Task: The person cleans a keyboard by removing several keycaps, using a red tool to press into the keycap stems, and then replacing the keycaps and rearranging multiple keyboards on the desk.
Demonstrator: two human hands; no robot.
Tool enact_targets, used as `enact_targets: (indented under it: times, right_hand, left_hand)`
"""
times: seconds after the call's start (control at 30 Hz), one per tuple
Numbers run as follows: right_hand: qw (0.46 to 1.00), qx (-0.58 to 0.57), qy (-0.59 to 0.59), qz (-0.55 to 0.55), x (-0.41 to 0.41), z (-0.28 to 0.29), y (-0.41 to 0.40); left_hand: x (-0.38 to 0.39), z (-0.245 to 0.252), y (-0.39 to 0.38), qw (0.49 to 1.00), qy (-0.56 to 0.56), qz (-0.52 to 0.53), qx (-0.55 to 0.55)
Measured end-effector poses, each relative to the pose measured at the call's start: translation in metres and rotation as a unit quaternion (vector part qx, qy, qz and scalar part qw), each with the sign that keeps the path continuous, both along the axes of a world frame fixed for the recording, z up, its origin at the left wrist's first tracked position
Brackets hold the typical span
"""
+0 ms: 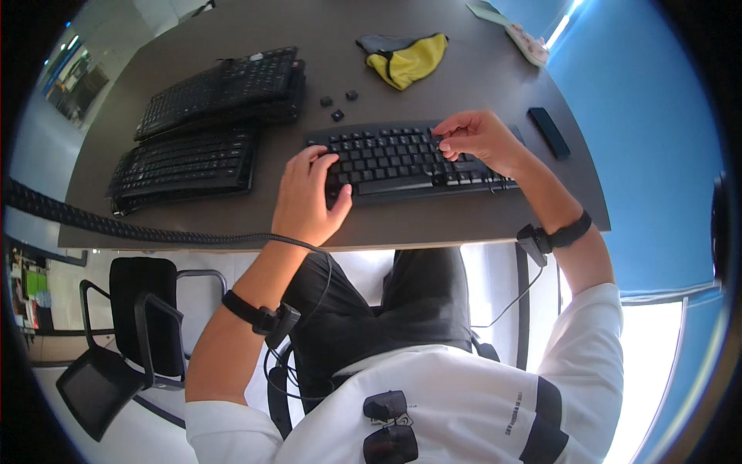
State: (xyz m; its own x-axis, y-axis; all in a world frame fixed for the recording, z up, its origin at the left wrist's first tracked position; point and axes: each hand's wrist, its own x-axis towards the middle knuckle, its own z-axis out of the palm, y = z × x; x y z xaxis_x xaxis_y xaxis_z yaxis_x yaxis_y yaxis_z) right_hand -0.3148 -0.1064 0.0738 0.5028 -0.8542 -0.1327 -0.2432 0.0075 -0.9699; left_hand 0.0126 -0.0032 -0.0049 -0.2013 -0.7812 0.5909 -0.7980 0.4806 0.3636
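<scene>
A black keyboard (394, 156) lies in front of me near the table's edge. My left hand (313, 191) rests over its left end, fingers apart, with the thumb at the lower corner. Above the keyboard's right part is my right hand (472, 142), its thumb and fingertips bent close together; whether something small is between them cannot be made out. Three loose black keycaps (337, 115) lie on the table just beyond the keyboard. A small dark bundle of cable crosses the keyboard's lower right part.
Stacked black keyboards (220, 93) and another keyboard (185, 162) lie to the left. Beyond are a yellow and grey cloth (408, 61) and, far right, a pale object (527, 45). A black bar-shaped object (548, 133) lies right. A braided cable (174, 235) passes across my left wrist.
</scene>
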Motion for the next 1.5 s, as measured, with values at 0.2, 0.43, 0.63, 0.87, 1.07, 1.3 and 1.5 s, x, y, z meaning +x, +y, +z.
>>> enact_targets:
  times: [0.2,0.43,0.63,0.87,1.07,1.3,1.5]
  right_hand:
    - [0.958,-0.239,0.143,-0.067,-0.010,-0.027,0.050]
    - [0.903,-0.375,0.192,-0.084,-0.011,-0.054,0.069]
    - [0.857,-0.448,0.227,-0.118,-0.004,-0.060,0.072]
    - [0.860,-0.446,0.221,-0.113,0.002,-0.063,0.065]
    - [0.851,-0.460,0.223,-0.122,0.000,-0.061,0.066]
    - [0.857,-0.439,0.241,-0.121,0.001,-0.057,0.071]
    - [0.857,-0.436,0.256,-0.099,0.000,-0.049,0.071]
  left_hand:
    - [0.000,0.000,0.001,1.000,-0.027,-0.009,-0.009]
    - [-0.033,0.025,0.001,0.987,-0.103,-0.109,-0.056]
    - [-0.076,0.012,0.001,0.973,-0.130,-0.178,-0.061]
    - [-0.084,0.013,-0.007,0.978,-0.124,-0.161,-0.045]
    - [-0.092,0.011,-0.007,0.979,-0.094,-0.179,0.001]
    - [-0.091,0.006,-0.002,0.981,-0.098,-0.159,-0.045]
    - [-0.091,0.005,-0.003,0.981,-0.096,-0.160,-0.047]
